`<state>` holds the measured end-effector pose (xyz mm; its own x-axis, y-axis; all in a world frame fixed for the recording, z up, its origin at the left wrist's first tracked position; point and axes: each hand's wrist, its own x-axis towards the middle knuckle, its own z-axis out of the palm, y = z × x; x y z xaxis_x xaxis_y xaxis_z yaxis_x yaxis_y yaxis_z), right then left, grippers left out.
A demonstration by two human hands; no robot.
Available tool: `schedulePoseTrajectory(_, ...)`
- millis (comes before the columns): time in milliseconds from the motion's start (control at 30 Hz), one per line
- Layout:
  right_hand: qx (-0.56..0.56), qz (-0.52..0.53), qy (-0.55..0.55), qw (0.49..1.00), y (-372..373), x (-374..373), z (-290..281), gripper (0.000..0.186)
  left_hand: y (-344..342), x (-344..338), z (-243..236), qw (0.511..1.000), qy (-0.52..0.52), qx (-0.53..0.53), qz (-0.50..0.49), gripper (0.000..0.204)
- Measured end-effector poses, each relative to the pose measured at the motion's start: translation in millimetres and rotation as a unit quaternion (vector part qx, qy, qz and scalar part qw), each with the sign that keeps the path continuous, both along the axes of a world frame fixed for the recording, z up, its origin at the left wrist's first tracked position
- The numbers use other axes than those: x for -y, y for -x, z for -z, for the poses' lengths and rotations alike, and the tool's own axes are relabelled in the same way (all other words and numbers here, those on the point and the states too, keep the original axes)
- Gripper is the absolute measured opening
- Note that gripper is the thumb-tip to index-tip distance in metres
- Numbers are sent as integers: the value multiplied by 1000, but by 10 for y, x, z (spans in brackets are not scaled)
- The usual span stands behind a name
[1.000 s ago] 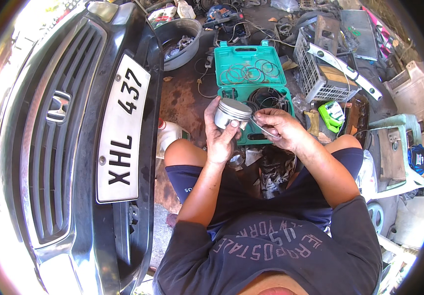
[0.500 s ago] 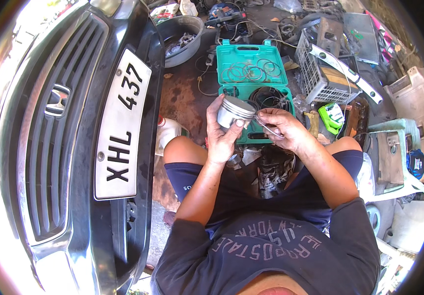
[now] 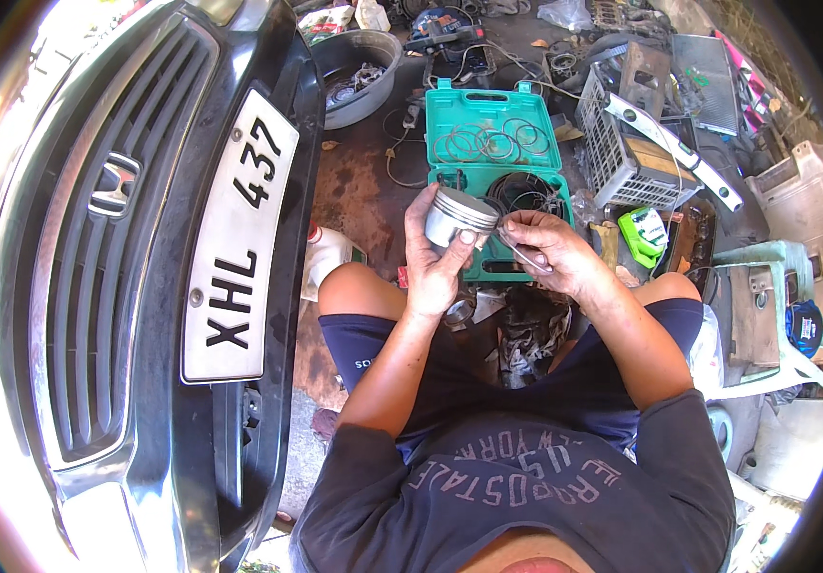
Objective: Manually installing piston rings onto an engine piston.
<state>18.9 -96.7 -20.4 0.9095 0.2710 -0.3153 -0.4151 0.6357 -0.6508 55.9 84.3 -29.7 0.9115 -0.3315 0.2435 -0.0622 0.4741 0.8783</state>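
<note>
A silver engine piston (image 3: 449,222) with grooves around its upper part is tilted in my left hand (image 3: 435,277), whose fingers wrap its side with the thumb across the front. Close on its right, my right hand (image 3: 553,250) pinches a thin metal piston ring (image 3: 524,253) by its edge. The ring's far end is near the piston's grooved side; whether they touch I cannot tell. Just beyond both hands lies an open green plastic case (image 3: 492,100), with several thin rings (image 3: 488,141) in its lid and dark coiled parts (image 3: 526,191) in its base.
A car's front bumper (image 3: 282,220) rises along the left. Behind it sits a grey basin (image 3: 363,86) with metal parts. To the right are a grey crate (image 3: 612,153), a spirit level (image 3: 674,148), a bright green box (image 3: 642,234) and a pale green chair (image 3: 793,267). A white jug (image 3: 330,258) stands by my left knee.
The whole view has shifted slightly. Both hands keep their hold on the piston and the ring, with almost no movement between them.
</note>
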Motion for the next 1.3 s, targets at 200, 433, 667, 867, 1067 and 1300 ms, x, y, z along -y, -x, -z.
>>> schedulePoseTrajectory(200,28,-10,10,1000,-21,-8,51,15,-8,-1,20,1000,10,2,13,67)
schedulePoseTrajectory(433,18,7,27,999,-5,-27,6,14,-28,12,65,999,-8,43,-8,68)
schedulePoseTrajectory(667,19,34,35,999,34,-71,-13,16,-55,-12,157,993,-57,93,-32,71)
schedulePoseTrajectory(867,15,35,32,999,65,-41,-23,16,33,9,61,989,-68,121,-40,71)
schedulePoseTrajectory(1067,5,27,47,999,74,-18,-43,15,41,-1,148,974,-124,173,-74,67)
schedulePoseTrajectory(1300,-6,17,30,999,83,28,-19,15,72,39,63,978,-129,155,-60,66)
